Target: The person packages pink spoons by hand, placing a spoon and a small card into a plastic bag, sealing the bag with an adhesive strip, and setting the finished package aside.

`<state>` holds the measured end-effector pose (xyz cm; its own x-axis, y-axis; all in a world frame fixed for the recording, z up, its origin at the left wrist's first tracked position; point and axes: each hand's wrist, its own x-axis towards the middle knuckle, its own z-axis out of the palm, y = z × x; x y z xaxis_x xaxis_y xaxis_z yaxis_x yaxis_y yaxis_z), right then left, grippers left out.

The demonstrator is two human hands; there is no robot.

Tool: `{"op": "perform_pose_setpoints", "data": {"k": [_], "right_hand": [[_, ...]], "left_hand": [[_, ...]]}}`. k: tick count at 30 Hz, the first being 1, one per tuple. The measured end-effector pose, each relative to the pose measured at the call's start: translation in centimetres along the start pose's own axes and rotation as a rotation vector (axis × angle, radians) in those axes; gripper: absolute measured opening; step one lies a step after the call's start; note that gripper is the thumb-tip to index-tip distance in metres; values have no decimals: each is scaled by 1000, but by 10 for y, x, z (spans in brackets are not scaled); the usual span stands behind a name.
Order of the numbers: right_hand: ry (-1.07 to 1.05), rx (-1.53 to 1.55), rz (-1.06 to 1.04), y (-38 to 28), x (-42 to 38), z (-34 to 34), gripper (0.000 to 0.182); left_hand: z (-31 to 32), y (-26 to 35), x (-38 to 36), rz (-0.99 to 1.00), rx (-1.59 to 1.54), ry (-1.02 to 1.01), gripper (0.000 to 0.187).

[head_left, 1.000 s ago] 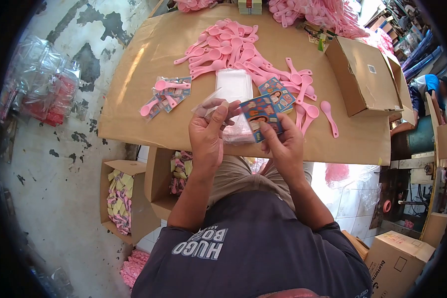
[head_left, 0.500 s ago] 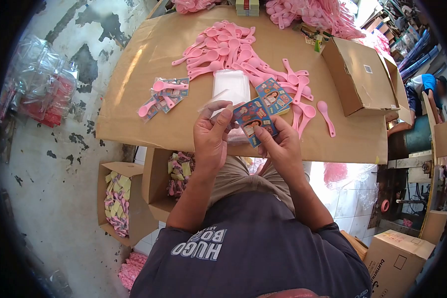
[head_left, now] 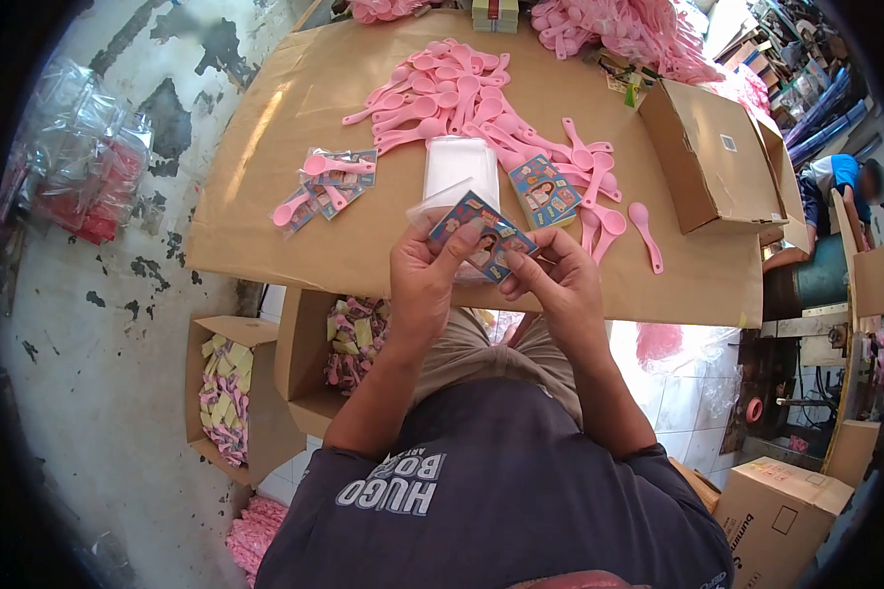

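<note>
A blue printed card [head_left: 488,234] is held between my two hands over the front of the table. My left hand [head_left: 424,280] pinches its left side with the thumb on top, and a clear plastic bag [head_left: 438,202] sticks out past those fingers. My right hand [head_left: 567,285] has thumb and fingers closed at the card's lower right corner. Just beyond lies a stack of clear plastic bags [head_left: 462,165]. Right of that sits a stack of similar cards [head_left: 544,188]. Pink measuring spoons [head_left: 452,93] form a heap behind; one loose spoon [head_left: 644,236] lies to the right.
Bagged spoons with cards [head_left: 326,185] lie on the table's left. An open cardboard box [head_left: 709,157] stands at the right. Below the left edge are boxes of packed pieces [head_left: 228,398]. Pink bundles [head_left: 624,34] line the back. A person [head_left: 840,182] bends at far right.
The card has shifted left and tilted into my left hand, whose thumb now presses on it. My right hand has slid to the card's lower right corner.
</note>
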<state>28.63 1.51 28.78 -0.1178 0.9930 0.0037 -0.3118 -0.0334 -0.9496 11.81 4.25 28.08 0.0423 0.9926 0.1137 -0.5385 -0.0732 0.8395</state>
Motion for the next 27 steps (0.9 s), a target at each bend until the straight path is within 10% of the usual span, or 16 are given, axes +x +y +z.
{"op": "perform_pose_setpoints", "data": {"k": [17,27], "right_hand": [[108,142,20,5,-9,1,17],[132,37,-55,26,-14,2,21]], "left_hand": [[34,3,-3,-20,-255,-137,68],[34,-12,-3,-21,-585,-278,54]]}}
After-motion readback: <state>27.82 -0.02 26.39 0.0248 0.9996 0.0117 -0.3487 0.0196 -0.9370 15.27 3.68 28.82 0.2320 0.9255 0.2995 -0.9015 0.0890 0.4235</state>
